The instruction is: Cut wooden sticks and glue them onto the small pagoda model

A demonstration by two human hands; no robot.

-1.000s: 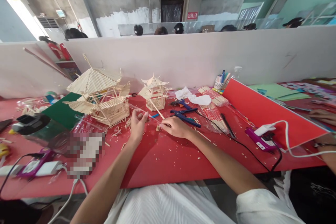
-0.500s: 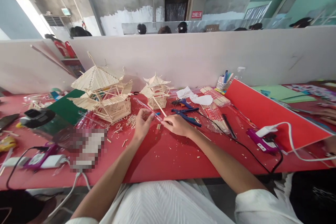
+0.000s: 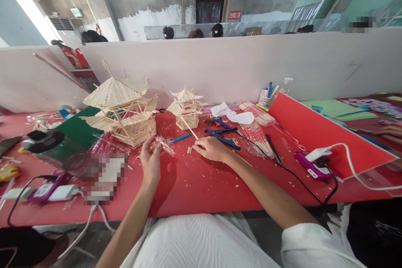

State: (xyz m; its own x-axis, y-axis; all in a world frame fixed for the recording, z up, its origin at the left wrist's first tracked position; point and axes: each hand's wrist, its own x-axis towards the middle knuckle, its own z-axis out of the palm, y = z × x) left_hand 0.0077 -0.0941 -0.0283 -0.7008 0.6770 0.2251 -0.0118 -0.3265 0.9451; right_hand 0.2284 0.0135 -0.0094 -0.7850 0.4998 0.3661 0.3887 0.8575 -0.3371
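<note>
My left hand [image 3: 151, 161] is over the left-middle of the red table with thumb and forefinger apart. A crumpled clear plastic wrapper [image 3: 166, 146] with red print lies against its fingertips; a firm grip is not visible. My right hand [image 3: 210, 148] pinches a thin wooden stick [image 3: 189, 127], which points up and left in front of the small stick pavilion [image 3: 187, 111]. A blue pen-like tool [image 3: 179, 138] lies between my hands. Short cut stick pieces [image 3: 189, 150] are beside my right fingertips. Left of the small pavilion stands a larger stick pavilion [image 3: 121, 111].
Blue-handled pliers [image 3: 222, 137] and packs of sticks [image 3: 256, 138] lie right of my right hand. A black cable crosses towards a purple power strip [image 3: 314, 167]. A red board [image 3: 326, 138] leans at right. A bottle [image 3: 59, 150] lies at left, and a white partition [image 3: 220, 67] stands behind.
My left hand has moved left and down, away from my right hand, with the wrapper shifting along and crumpling. The blue tool now shows fully. My right hand stays on the stick.
</note>
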